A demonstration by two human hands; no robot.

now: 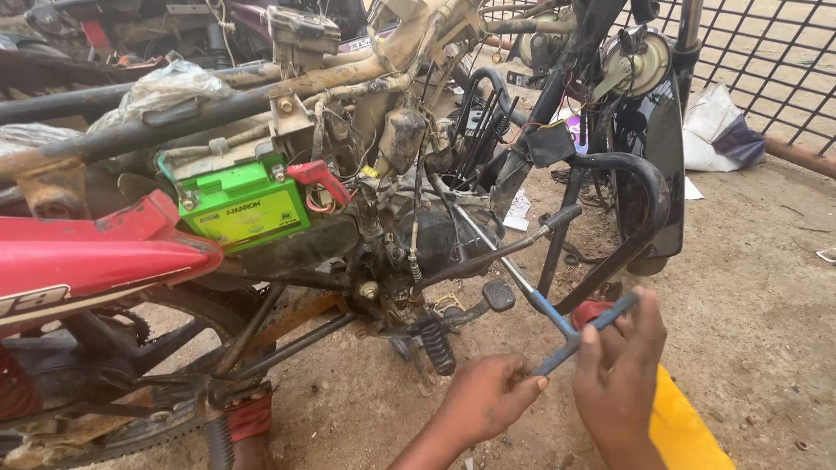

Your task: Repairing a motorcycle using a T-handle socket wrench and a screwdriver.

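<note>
Both hands, left (pixel 488 396) and right (pixel 620 365), gripped the T-wrench (pixel 557 326) handle, its shaft seated in the engine (pixel 435 235) ahead of the fingers, mid-turn.

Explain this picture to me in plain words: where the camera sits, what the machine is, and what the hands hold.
The one picture comes from a camera worn on a person's head, looking down at their own two bare hands. In front of them stands a stripped motorcycle on sandy ground, with its red tail panel at the left and a green battery in the open frame. Both hands grip a T-handle wrench: the left hand holds the lower end of its blue crossbar, the right hand the upper end. The long shaft runs up into the engine. A yellow object lies below the right hand; what it is cannot be told.
</note>
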